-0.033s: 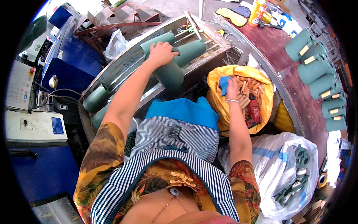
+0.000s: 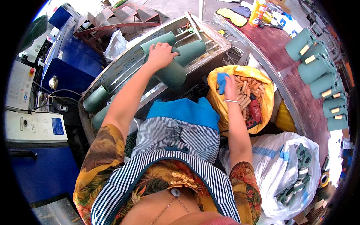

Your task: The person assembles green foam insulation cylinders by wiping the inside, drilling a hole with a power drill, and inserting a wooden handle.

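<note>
My left hand (image 2: 161,56) is closed over the upper end of a dark green cylinder (image 2: 171,75), which leans across the near edge of a long metal-lined trough (image 2: 219,48). Other green cylinders lie in this trough, one (image 2: 191,51) just beyond the held one. My right hand (image 2: 230,88) is over a yellow sack (image 2: 213,101), with a small blue piece (image 2: 222,82), cloth-like in look, at its fingers. Short brown wooden pegs (image 2: 245,102) fill the sack, and a red power drill (image 2: 255,114) rests on them.
On the dark red table (image 2: 275,63) at right stand several green cylinders (image 2: 313,69) with pale wooden pieces, and an orange canister (image 2: 258,13). A white sack (image 2: 270,168) of green ring-like parts sits at lower right. Blue machines (image 2: 71,56) flank the left.
My right hand has shifted slightly left over the sack with the blue piece. My left hand stays on the green cylinder, which has barely moved.
</note>
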The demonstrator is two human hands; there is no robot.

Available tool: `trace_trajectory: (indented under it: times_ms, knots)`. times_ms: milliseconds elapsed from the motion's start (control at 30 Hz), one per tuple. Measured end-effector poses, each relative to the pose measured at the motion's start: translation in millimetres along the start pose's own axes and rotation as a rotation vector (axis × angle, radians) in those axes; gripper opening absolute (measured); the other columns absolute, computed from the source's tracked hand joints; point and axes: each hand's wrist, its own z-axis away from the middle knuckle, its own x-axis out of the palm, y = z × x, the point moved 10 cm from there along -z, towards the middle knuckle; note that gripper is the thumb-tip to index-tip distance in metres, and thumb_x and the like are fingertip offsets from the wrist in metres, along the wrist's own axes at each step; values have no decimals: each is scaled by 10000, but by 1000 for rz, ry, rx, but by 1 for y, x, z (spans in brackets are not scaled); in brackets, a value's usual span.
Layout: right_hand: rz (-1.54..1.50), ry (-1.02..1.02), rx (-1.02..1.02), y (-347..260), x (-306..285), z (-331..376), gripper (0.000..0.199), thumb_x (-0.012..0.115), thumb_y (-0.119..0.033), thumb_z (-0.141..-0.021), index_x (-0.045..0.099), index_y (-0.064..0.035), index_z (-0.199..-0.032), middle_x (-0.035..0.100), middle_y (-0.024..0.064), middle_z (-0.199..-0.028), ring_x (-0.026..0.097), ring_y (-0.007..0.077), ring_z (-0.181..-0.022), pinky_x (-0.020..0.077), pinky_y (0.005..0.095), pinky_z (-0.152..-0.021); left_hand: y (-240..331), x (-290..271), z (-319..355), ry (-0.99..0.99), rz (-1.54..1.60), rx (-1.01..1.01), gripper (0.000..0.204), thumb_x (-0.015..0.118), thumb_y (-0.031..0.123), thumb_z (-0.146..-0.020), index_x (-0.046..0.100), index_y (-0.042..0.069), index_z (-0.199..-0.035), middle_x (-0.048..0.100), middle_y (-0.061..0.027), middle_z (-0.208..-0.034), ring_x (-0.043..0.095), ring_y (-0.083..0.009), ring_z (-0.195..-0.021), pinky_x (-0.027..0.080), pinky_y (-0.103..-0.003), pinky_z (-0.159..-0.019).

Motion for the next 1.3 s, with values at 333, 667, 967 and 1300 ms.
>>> trace_trajectory:
  times_ms: [333,667,967,1300]
  knots:
    - [1,-25,-719,-271,149,146,425,747,-204,-798,557,-31,-1136,623,151,-1091,566,370,-910,479,443,-810,47,-148,174,511,608,333,183,575,104,-841,586,13,-1000,495,-142,-1325,360,-384,-1360,280,-465,-1121]
    - [720,-133,-1108,-335,171,234,541,471,-583,-890,591,-127,-1155,454,117,-1427,350,369,-1355,208,619,-1094,38,-165,292,828,567,207,349,587,407,-895,572,65,-964,575,-97,-1212,458,-348,-1280,234,-493,-1112]
    - [-928,-148,358,-209,192,223,622,372,-553,-1002,429,-72,-1392,508,120,-1369,501,250,-1244,398,389,-1051,70,-150,311,1192,377,55,401,525,470,-956,601,77,-986,578,-96,-1151,519,-273,-1165,274,-436,-1115]
    - [-1381,-612,117,-230,140,169,538,304,-401,-1035,433,-33,-1406,492,135,-1420,495,288,-1273,372,443,-1100,15,48,301,-319,2312,-987,469,530,415,-982,594,-7,-1177,663,-127,-1110,644,-253,-969,518,-392,-864]
